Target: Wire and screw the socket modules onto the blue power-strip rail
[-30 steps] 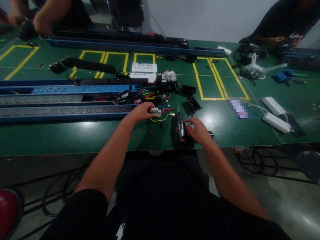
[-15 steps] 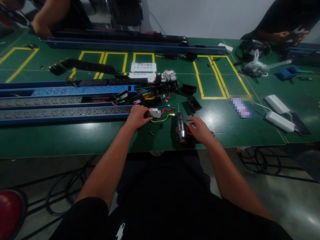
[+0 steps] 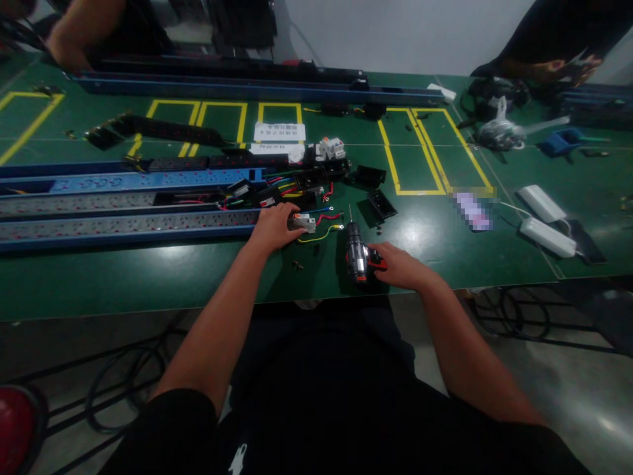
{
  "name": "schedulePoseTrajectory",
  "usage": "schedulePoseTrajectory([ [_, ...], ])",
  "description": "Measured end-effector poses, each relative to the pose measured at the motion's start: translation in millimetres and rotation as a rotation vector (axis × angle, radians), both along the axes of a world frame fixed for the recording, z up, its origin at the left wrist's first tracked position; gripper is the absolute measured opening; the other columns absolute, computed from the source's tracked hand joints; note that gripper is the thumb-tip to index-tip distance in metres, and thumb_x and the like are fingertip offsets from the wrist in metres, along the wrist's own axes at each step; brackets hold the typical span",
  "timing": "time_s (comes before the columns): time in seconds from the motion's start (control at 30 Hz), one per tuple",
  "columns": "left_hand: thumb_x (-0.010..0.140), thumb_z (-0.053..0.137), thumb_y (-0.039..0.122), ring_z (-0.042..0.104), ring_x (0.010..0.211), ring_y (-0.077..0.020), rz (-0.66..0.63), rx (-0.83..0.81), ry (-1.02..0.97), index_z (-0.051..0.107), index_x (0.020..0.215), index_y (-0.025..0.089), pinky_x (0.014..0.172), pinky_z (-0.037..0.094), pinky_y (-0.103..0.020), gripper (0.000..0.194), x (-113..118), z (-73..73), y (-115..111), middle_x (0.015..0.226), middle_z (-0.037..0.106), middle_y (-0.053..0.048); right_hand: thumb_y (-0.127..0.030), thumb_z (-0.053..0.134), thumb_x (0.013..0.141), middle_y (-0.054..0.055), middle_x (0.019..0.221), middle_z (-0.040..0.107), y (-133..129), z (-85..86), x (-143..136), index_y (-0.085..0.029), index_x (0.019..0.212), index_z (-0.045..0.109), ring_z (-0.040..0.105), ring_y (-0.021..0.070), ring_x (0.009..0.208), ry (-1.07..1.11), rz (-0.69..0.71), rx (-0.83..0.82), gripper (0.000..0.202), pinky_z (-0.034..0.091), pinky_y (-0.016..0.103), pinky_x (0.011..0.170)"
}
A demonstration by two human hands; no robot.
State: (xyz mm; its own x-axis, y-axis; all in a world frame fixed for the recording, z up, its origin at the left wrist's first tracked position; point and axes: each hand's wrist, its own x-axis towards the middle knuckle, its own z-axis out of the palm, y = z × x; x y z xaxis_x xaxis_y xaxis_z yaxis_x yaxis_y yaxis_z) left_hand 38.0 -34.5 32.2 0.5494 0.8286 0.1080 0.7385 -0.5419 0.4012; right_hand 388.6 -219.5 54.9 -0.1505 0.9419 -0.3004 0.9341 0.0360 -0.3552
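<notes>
On the table (image 3: 188, 277), left hand (image 3: 275, 227) grips 1 grey block (image 3: 307, 224), right hand (image 3: 399, 265) 1 drill (image 3: 356, 254).

The person wears a plain black T-shirt (image 3: 316, 409) marked with a small, jagged white print (image 3: 238, 460) (too blurred to make out). Left of that print is the short left sleeve (image 3: 173, 425); far to its right, the matching right sleeve (image 3: 537, 452). Beyond the print are dark trousers (image 3: 393, 336).
</notes>
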Motion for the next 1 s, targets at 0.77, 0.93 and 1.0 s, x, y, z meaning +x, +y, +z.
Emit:
schedulePoseTrajectory([
  [0.77, 0.087, 0.075, 0.046, 0.071, 0.099, -0.0298, -0.045, -0.085, 0.106, 0.082, 0.091, 0.025, 0.083, 0.051, -0.04, 0.023, 62.4, -13.0, 15.7, 0.105, 0.08, -0.009, -0.035, 0.072, 0.08, 0.008, 0.14, 0.067, -11.8, 2.1, -7.0, -0.027, 0.152, 0.06, 0.067, 0.0211, 0.117, 0.175, -0.185, 0.19, 0.073, 0.054, 0.034, 0.102],
  [0.93, 0.086, 0.077, 0.046, 0.072, 0.099, -0.0295, -0.047, -0.105, 0.114, 0.083, 0.093, 0.025, 0.081, 0.051, -0.038, 0.022, 61.9, -8.9, 12.8, 0.105, 0.081, -0.008, -0.045, 0.073, 0.083, 0.01, 0.119, 0.073, -3.4, 46.2, -6.6, -0.017, 0.138, 0.066, 0.068, 0.0177, 0.101, 0.403, -0.153, 0.249, 0.062, 0.056, 0.028, 0.091],
  [1.0, 0.085, 0.08, 0.048, 0.072, 0.097, -0.0294, -0.036, -0.115, 0.121, 0.082, 0.093, 0.027, 0.078, 0.05, -0.038, 0.023, 61.8, -7.6, 10.8, 0.104, 0.082, -0.008, -0.052, 0.073, 0.085, 0.009, 0.097, 0.072, 0.2, 73.3, -7.9, -0.013, 0.119, 0.071, 0.064, 0.0136, 0.084, 0.471, -0.18, 0.216, 0.052, 0.053, 0.025, 0.077],
])
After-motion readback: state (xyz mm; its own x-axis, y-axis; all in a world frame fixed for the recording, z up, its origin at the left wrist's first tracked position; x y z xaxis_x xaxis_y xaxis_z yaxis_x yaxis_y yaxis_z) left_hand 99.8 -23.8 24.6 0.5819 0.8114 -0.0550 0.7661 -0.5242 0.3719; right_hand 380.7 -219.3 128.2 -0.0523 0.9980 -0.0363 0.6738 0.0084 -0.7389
